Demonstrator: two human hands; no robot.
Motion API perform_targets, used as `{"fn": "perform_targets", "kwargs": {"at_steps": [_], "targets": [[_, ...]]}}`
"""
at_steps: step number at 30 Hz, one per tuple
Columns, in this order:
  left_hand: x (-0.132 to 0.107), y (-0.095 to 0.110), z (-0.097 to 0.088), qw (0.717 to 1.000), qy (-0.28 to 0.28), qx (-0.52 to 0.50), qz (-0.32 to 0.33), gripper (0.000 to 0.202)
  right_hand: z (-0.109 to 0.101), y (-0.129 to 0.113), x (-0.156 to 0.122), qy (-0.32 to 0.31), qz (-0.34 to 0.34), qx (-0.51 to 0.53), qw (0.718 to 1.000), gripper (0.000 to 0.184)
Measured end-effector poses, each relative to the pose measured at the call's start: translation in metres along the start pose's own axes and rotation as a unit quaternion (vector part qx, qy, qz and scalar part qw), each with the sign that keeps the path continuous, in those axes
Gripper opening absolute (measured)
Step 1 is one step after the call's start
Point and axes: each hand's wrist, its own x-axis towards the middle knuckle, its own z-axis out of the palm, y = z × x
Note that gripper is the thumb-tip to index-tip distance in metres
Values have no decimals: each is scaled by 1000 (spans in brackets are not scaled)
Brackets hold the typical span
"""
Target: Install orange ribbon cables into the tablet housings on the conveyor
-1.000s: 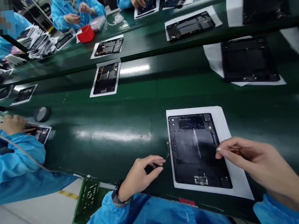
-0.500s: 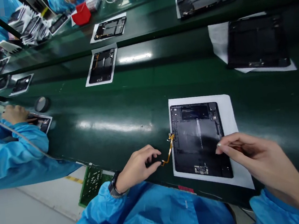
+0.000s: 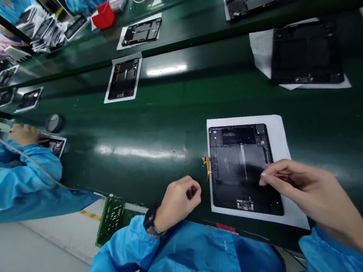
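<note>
A black tablet housing (image 3: 229,178) lies on a white sheet (image 3: 278,141) on the green bench in front of me. By its left edge is an orange flex cable (image 3: 207,166); its lower part narrows towards my left hand (image 3: 179,200). That hand is closed in a pinch, seemingly on the cable's lower end, though the fingertips hide the contact. My right hand (image 3: 302,187) hovers over the housing's right edge, thumb and forefinger pinched together. A tiny pale spot shows at those fingertips, too small to name.
Further tablet housings on white sheets lie behind, such as one at the right (image 3: 305,54) and one left of centre (image 3: 124,79). A co-worker's blue sleeve (image 3: 36,165) and a round dark object (image 3: 54,123) are at the left. A green crate (image 3: 112,219) stands below the bench edge.
My left fingers have closed from a loose, parted pose, and less of the flex cable's length shows. My right hand has barely moved. The view has shifted slightly.
</note>
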Motion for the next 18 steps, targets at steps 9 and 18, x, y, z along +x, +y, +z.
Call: {"fn": "perform_targets", "kwargs": {"at_steps": [9, 18], "targets": [[17, 5, -15, 850, 0, -499, -168, 31, 23, -2, -16, 15, -25, -14, 999, 21], [19, 21, -1, 829, -9, -535, -164, 28, 62, -29, -14, 33, -144, -67, 987, 6]]}}
